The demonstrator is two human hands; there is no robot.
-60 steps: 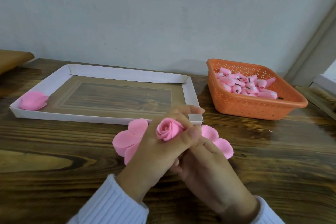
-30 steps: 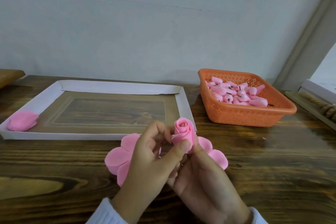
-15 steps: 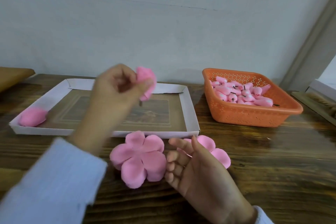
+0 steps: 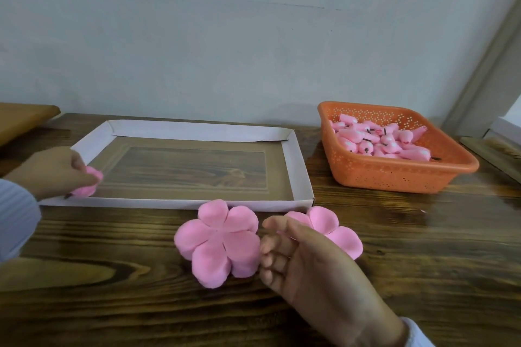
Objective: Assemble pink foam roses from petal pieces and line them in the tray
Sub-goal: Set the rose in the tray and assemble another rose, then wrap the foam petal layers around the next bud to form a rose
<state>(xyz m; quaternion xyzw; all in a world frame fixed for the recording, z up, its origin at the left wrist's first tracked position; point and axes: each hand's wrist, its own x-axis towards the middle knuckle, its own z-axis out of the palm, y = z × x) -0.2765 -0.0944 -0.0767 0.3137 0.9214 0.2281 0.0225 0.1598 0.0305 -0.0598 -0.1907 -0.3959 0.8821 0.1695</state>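
rose [image 4: 90,181] half hidden | left hand [image 4: 48,172] fingers pinch it at tray [image 4: 299,166] corner; right hand [image 4: 310,267] fingers relaxed, empty

Left grip [image 4: 53,172] at the tray's [image 4: 298,166] near-left corner, fingers round a rose [image 4: 91,182], most of it covered; one rose or two there, can't tell. Left sleeve [image 4: 14,220] cut by frame edge. Right grip [image 4: 315,270] hides part of the right petal piece [image 4: 335,231]; wrist runs off the bottom. Buds [image 4: 380,144] in basket [image 4: 394,177] too piled to count.
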